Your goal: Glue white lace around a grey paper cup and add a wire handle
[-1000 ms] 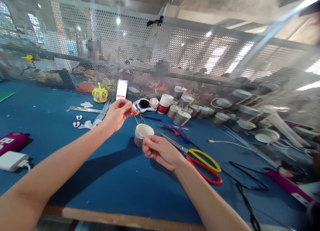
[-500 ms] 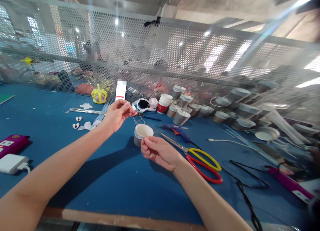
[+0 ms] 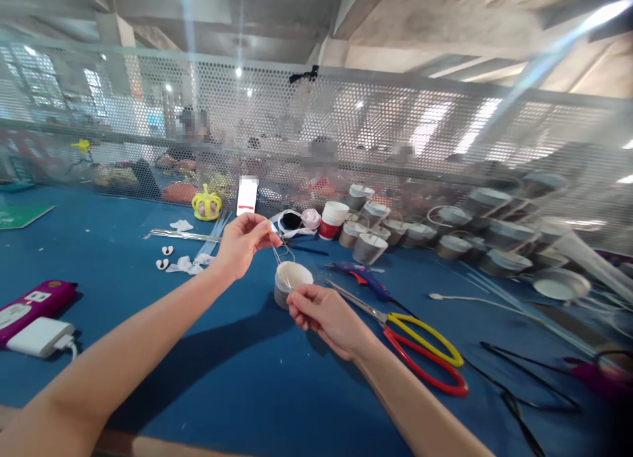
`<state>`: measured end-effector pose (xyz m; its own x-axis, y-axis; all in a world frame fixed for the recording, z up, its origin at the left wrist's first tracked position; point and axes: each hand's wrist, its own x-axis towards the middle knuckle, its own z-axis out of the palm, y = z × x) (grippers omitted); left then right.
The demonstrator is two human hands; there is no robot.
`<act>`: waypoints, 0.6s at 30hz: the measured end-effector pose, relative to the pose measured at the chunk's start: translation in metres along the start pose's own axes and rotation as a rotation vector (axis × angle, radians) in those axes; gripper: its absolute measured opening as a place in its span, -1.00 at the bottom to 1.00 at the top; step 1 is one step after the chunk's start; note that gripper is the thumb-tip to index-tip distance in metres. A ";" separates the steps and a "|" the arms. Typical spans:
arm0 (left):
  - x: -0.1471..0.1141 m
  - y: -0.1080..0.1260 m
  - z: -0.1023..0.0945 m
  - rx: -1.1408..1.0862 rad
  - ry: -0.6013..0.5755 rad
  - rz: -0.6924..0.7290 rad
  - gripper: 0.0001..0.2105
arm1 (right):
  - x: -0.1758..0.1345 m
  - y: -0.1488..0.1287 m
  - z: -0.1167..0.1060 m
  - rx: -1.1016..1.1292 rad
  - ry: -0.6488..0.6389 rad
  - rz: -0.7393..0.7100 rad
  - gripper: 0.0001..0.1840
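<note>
A small grey-wrapped cup [image 3: 281, 291] with a pale rim and inside stands on the blue table in front of me. Above its far left side, the thumb and fingertips of my left hand [image 3: 242, 244] are pinched together at a thin grey cord [image 3: 277, 254], which hangs in a loop by the cup; a small whitish bit shows at the fingertips. My right hand [image 3: 330, 317] is closed at the cup's near right side, overlapping its rim in view. Whatever its fingers hold is hidden. Scissors [image 3: 390, 318] with yellow and red handles lie just right of that hand.
Behind the scissors lies a blue glue gun [image 3: 363, 277]. Several similar grey cups [image 3: 370, 248] stand at the back right, beside white paper cups [image 3: 334, 219]. A phone [image 3: 246, 196] leans near the perforated screen [image 3: 277, 127]. At left sits a purple power strip [image 3: 44, 305].
The camera view has shifted, so the table things appear a little lower and farther right. Both hands keep nearly the same pose around the cup.
</note>
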<state>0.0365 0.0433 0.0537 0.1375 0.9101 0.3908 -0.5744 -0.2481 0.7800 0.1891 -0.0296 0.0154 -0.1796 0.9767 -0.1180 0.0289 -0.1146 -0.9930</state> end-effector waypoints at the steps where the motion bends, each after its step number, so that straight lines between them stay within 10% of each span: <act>1: 0.000 0.000 0.000 -0.006 0.001 0.002 -0.87 | 0.000 0.000 0.000 -0.060 0.033 -0.039 -0.72; 18: 0.001 -0.002 0.000 0.022 0.034 0.020 -0.83 | -0.001 -0.004 0.001 -0.178 0.139 -0.137 -0.71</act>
<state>0.0379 0.0442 0.0528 0.0980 0.9155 0.3902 -0.5586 -0.2739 0.7829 0.1881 -0.0300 0.0196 -0.0576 0.9978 0.0314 0.1884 0.0418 -0.9812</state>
